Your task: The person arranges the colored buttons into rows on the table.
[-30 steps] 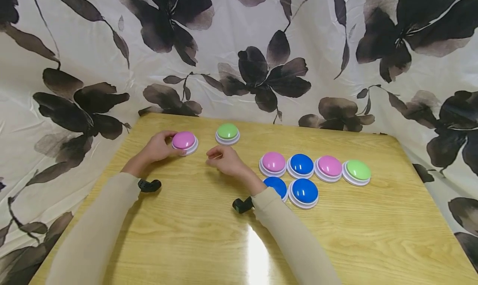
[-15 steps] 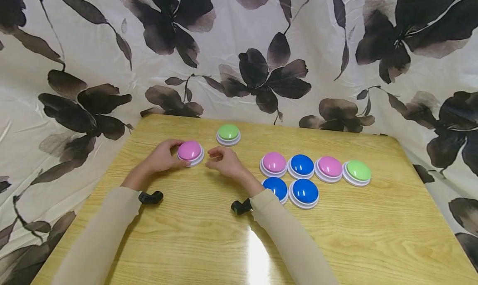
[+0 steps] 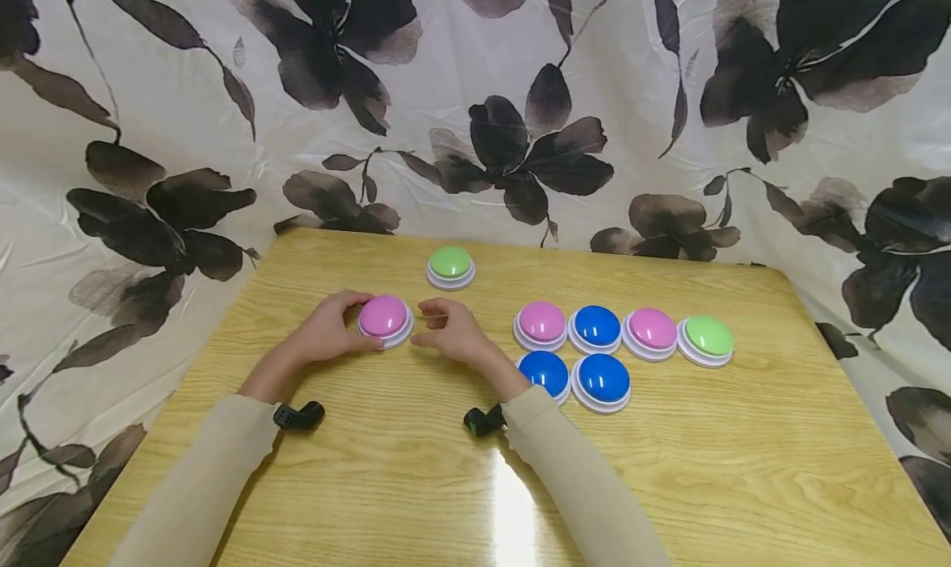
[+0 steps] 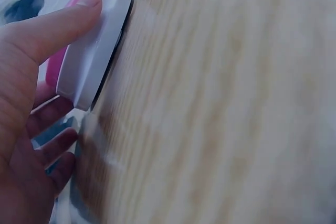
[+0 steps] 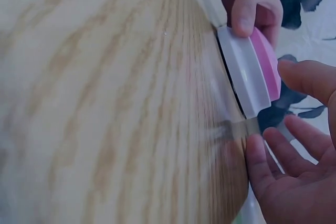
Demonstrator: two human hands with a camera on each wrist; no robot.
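A round push button with a pink dome and white base (image 3: 385,318) is at the left of the table in the head view. My left hand (image 3: 328,329) grips it from the left side, thumb on the near side of the white base (image 4: 89,51) and fingers at the far side. In the left wrist view its dark underside is close over the wood. My right hand (image 3: 455,333) is just right of that button, thumb and fingers parted and holding nothing. The right wrist view shows its relaxed fingers (image 5: 286,150) beside the white base.
A green button (image 3: 450,263) stands behind both hands. At the right, a row holds a pink (image 3: 541,323), a blue (image 3: 597,325), a pink (image 3: 650,329) and a green button (image 3: 708,336). Two blue buttons (image 3: 603,377) stand before it, one partly behind the right forearm. Floral cloth (image 3: 431,72) hangs behind.
My left hand has brought the pink button from the back left toward me and slightly right, closer to my right hand. The right hand has stayed nearly in place.
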